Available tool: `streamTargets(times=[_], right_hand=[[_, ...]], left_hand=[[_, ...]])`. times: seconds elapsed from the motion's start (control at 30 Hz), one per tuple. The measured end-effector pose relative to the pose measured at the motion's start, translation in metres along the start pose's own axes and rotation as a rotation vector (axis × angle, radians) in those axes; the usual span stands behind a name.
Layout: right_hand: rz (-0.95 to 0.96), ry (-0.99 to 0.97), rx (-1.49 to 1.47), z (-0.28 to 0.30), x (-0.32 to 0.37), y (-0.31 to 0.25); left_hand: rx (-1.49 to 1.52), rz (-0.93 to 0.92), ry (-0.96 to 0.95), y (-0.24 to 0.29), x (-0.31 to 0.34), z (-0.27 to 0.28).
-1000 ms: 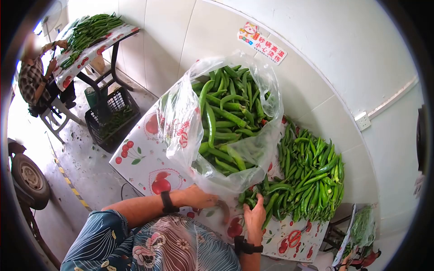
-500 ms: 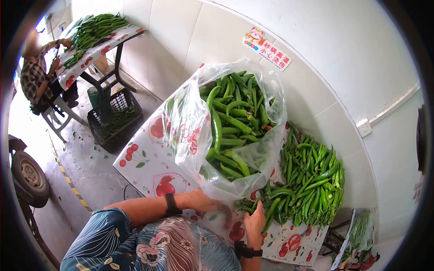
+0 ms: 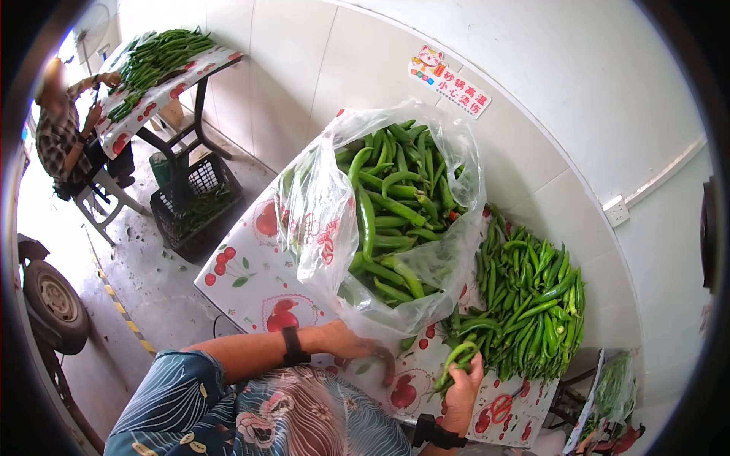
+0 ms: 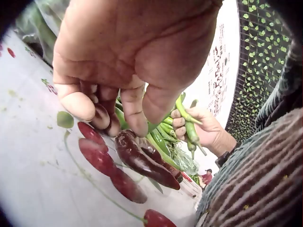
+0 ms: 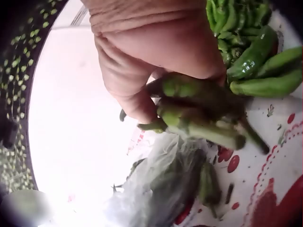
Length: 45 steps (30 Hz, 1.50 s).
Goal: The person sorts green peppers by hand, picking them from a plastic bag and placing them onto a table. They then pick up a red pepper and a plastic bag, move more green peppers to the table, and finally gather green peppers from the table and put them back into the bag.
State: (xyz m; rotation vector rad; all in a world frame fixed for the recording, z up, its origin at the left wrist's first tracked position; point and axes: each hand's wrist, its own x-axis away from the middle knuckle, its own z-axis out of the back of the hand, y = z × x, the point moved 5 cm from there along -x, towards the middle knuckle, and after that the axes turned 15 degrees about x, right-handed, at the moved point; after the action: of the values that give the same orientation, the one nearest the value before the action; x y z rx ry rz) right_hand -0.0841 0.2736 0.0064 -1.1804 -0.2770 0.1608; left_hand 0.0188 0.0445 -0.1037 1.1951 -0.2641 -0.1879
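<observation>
In the head view my left hand (image 3: 346,340) is beside the front of the plastic bag (image 3: 395,323) of green peppers (image 3: 388,205). Its curved fingers grip one end of a dark red pepper (image 4: 144,161) in the left wrist view. My right hand (image 3: 464,384) holds a few green peppers (image 3: 456,357) above the table's front part. Seen from the right wrist, their thick stems stick out past the fingers, which partly cover them. A large heap of green peppers (image 3: 532,304) lies to the right of the bag.
Red scissors (image 3: 500,408) lie near the front right of the patterned table (image 3: 251,304). The wall (image 3: 532,163) stands behind. A black crate (image 3: 194,201) is on the floor at left, near a seated person (image 3: 61,144) at another table.
My right hand has moved right, away from the bag's front edge, and lifted green peppers. My left hand has hardly moved. The view has shifted slightly.
</observation>
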Motion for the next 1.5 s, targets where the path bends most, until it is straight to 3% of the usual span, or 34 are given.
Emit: streamTargets(times=[0.17, 0.27, 0.37, 0.47, 0.53, 0.63, 0.77, 0.97, 1.03, 1.17, 1.27, 1.33, 1.43, 1.5], right_hand=[[-0.095, -0.021, -0.407, 0.002, -0.003, 0.004], [-0.108, -0.053, -0.476, -0.001, -0.005, -0.012], [-0.008, -0.162, -0.434, -0.001, -0.003, -0.028], [0.004, -0.319, -0.25, -0.008, 0.007, -0.036], [-0.026, -0.4, -0.119, -0.017, 0.014, -0.034], [-0.104, -0.473, -0.067, -0.032, 0.031, -0.046], [-0.179, -0.547, -0.08, -0.032, 0.047, -0.056], [-0.051, -0.529, -0.252, -0.025, 0.053, -0.049], [-0.035, -0.558, -0.231, -0.021, 0.05, -0.05], [-0.011, -0.244, -0.406, -0.012, 0.04, -0.06], [0.066, -0.202, -0.442, -0.006, 0.029, -0.047], [0.026, -0.051, -0.516, -0.023, 0.026, -0.051], [0.012, 0.026, -0.54, -0.032, 0.017, -0.052], [0.013, 0.013, -0.546, -0.032, 0.012, -0.05]], left_hand=[[-0.049, -0.029, 0.013, 0.006, 0.001, 0.002], [-0.21, -0.083, 0.02, 0.0, -0.001, -0.002], [-0.044, -0.173, 0.036, 0.04, 0.012, 0.014], [0.083, -0.049, 0.031, 0.061, 0.019, 0.02], [-0.003, -0.312, 0.087, 0.082, 0.018, 0.024], [-0.022, -0.451, 0.172, 0.111, 0.015, 0.028], [-0.076, -0.439, 0.26, 0.128, 0.011, 0.023], [0.037, -0.567, 0.274, 0.157, 0.002, 0.02], [0.005, -0.402, 0.107, 0.158, -0.005, 0.013], [0.252, -0.219, -0.036, 0.169, -0.006, 0.013], [0.267, -0.238, 0.025, 0.193, -0.003, 0.02], [0.321, -0.305, 0.154, 0.182, -0.016, 0.01], [0.51, -0.095, 0.133, 0.166, -0.033, 0.004], [0.711, 0.17, 0.035, 0.167, -0.032, 0.003]])
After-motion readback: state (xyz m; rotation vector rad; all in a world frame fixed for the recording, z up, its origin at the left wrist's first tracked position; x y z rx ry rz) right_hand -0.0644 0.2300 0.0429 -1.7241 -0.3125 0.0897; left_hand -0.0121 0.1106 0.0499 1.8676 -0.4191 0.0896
